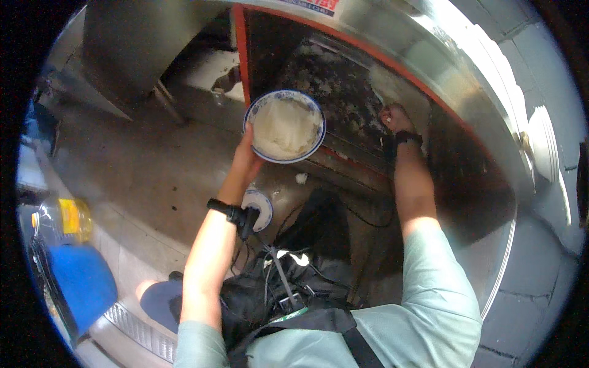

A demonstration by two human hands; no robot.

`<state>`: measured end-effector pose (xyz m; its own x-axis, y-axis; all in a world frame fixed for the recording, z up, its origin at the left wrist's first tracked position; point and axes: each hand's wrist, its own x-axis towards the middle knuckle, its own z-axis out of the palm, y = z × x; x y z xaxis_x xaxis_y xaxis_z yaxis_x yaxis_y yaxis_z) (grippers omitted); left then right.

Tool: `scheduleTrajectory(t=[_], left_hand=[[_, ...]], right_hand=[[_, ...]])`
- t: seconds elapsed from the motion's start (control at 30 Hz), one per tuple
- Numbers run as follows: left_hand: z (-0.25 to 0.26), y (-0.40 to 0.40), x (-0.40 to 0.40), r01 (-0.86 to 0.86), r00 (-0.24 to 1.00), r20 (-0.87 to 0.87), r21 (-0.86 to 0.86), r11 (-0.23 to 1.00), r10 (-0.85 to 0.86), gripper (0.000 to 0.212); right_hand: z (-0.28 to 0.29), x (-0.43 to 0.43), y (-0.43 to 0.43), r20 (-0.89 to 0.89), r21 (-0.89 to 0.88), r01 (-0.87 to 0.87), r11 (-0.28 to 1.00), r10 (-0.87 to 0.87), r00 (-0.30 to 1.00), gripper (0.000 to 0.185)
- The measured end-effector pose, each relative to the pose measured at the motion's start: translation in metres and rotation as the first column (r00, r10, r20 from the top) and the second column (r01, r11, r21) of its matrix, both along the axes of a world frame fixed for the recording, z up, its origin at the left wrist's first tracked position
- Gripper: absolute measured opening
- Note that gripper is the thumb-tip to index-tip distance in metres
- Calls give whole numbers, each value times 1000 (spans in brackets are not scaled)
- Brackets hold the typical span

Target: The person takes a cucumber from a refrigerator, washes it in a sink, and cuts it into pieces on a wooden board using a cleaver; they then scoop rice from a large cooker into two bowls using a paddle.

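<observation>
My left hand (249, 158) grips the near left side of a white bowl (317, 140) with a blue-patterned rim, its thumb over the edge. A pale, cream-coloured mass (284, 123), powder or paste, nearly fills the bowl. To the right, my right hand (396, 118) is curled inside a red-edged opening, over a dark, crusted surface (326, 78). A tiny white spot shows at its fingers; whether they hold anything is unclear. Below my left forearm sits a second blue-rimmed white dish (264, 207), partly hidden by the wrist strap.
A red metal frame (368, 43) borders the opening. A small white lump (301, 178) and a dark cable (368, 222) lie below it. At left stand a yellow-labelled clear bottle (71, 218) and a blue container (83, 280). White stacked dishes (544, 142) are at far right.
</observation>
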<state>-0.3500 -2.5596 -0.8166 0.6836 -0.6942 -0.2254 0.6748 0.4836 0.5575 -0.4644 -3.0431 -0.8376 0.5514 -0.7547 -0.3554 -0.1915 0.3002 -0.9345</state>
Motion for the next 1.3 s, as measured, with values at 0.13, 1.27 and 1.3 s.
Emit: scheduleTrajectory(t=[0.13,1.27,1.3], left_hand=[[36,27,-16,-14,999,43,84,996,11,66],[-268,290,-41,-365,843,-120,587,722,524,49],[-272,284,-47,-393,813,-146,575,718,563,48]], right_hand=[[-7,18,-20,-35,-60,35,998,-37,999,20],[96,-109,60,-496,-268,-611,745,437,750,15],[95,-114,57,-483,-226,-576,785,423,766,15]])
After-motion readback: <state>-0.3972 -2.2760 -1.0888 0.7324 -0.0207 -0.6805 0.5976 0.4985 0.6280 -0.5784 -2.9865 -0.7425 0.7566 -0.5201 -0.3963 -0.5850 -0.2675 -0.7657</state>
